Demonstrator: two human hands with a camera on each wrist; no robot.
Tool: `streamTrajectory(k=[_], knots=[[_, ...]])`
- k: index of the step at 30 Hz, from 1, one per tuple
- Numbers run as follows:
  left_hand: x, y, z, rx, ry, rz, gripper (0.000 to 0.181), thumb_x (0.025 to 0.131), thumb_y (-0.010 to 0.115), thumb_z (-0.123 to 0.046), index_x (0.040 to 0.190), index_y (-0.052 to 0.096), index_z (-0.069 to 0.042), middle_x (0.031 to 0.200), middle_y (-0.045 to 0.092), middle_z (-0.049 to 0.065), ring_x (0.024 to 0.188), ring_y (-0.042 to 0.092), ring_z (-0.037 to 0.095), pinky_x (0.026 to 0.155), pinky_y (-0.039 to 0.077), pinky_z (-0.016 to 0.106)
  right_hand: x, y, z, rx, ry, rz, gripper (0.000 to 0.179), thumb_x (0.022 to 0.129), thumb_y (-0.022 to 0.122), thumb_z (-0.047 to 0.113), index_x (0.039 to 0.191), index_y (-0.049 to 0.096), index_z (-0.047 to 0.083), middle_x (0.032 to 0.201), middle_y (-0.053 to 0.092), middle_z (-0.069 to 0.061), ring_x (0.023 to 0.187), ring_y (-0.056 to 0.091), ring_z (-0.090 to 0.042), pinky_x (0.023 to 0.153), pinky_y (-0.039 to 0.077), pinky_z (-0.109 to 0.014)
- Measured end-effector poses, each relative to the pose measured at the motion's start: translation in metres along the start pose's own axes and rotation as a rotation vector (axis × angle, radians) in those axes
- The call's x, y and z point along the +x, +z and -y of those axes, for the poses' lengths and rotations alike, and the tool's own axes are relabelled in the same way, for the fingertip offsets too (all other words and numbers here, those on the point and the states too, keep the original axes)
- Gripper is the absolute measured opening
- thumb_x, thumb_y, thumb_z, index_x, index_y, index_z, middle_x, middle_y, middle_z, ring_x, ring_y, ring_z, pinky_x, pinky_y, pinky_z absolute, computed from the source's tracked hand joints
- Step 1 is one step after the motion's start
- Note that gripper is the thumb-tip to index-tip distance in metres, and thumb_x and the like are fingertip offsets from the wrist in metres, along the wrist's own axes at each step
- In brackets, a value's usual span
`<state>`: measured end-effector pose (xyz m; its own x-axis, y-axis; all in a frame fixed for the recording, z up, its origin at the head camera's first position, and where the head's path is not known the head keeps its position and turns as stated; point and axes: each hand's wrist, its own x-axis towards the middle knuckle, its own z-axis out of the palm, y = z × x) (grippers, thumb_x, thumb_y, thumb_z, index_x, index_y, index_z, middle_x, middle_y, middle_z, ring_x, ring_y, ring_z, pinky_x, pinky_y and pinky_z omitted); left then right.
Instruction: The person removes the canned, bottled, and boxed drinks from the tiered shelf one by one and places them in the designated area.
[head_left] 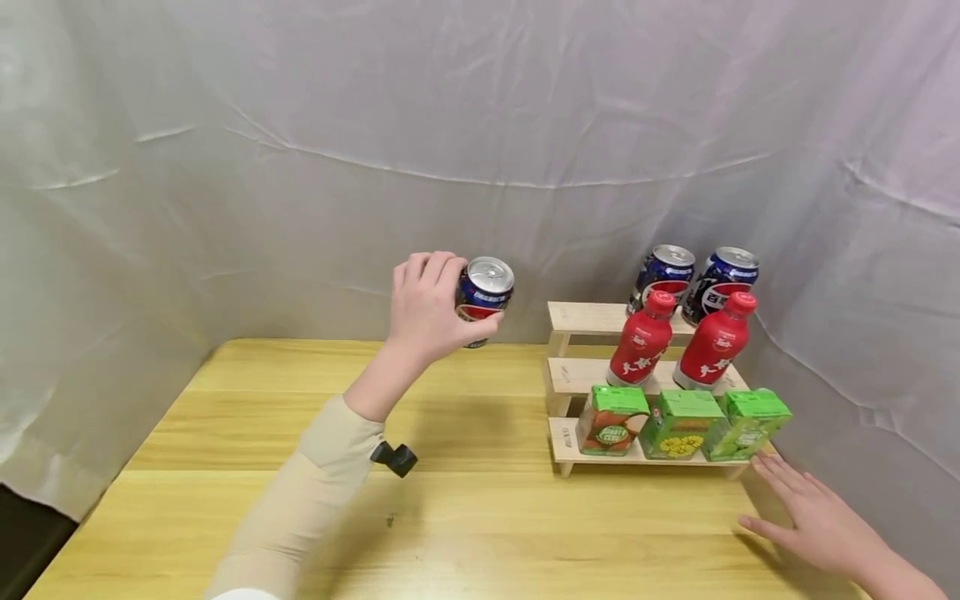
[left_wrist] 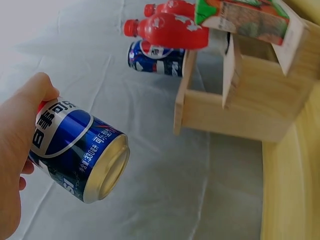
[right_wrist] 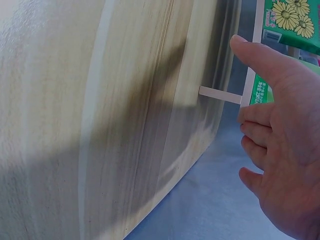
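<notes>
My left hand (head_left: 426, 307) grips a blue soda can (head_left: 486, 287) by its side, held in the air over the back of the table. The can's base (left_wrist: 107, 167) faces the left wrist camera. To its right stands a three-step wooden rack (head_left: 573, 372). Two more blue cans (head_left: 670, 271) are on the top step, two red bottles (head_left: 641, 340) on the middle one. Along the lowest step are three green drink cartons (head_left: 682, 425). My right hand (head_left: 821, 521) is beside the rack's front right corner, fingers extended near the rightmost carton (head_left: 750, 425), holding nothing.
The rack stands on a yellow wooden table (head_left: 480, 517). A grey cloth (head_left: 360, 108) hangs behind the table and down both sides. A black clip-like piece (head_left: 395, 458) is attached at the left sleeve's wrist.
</notes>
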<state>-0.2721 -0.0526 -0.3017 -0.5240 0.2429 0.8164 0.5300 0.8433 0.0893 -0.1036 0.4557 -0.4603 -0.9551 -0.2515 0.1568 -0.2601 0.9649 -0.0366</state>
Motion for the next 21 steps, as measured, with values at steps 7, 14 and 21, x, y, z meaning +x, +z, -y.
streamTrajectory(k=[7, 14, 21], knots=[[-0.019, -0.008, 0.022, 0.033, 0.020, -0.002, 0.071, 0.064, 0.067, -0.068, 0.105, 0.062, -0.010, 0.107, 0.063, 0.006, 0.104, 0.050, 0.028, 0.087, 0.038, 0.046, -0.003, -0.001, 0.000, 0.004, 0.015, 0.022, 0.086, 0.086, 0.068, 0.048, 0.145, 0.037, -0.007, 0.149, 0.037, -0.031, 0.148, -0.013, -0.010, 0.102, -0.025, -0.009], [-0.038, -0.011, 0.046, 0.083, 0.053, 0.021, 0.070, 0.062, 0.069, -0.066, 0.104, 0.061, -0.010, 0.107, 0.062, 0.006, 0.102, 0.050, 0.030, 0.085, 0.037, 0.047, -0.001, 0.000, 0.000, -0.025, -0.013, -0.031, 0.086, 0.084, 0.070, 0.046, 0.144, 0.039, -0.007, 0.150, 0.036, -0.029, 0.132, -0.019, 0.016, 0.105, -0.023, -0.009], [-0.055, -0.013, 0.064, 0.110, 0.058, 0.063, 0.070, 0.062, 0.070, -0.065, 0.103, 0.061, -0.009, 0.107, 0.062, 0.007, 0.102, 0.050, 0.030, 0.086, 0.037, 0.048, -0.001, 0.000, 0.000, -0.025, -0.010, -0.020, 0.086, 0.084, 0.071, 0.046, 0.144, 0.040, -0.008, 0.150, 0.036, -0.030, 0.127, -0.020, 0.021, 0.103, -0.023, -0.008]])
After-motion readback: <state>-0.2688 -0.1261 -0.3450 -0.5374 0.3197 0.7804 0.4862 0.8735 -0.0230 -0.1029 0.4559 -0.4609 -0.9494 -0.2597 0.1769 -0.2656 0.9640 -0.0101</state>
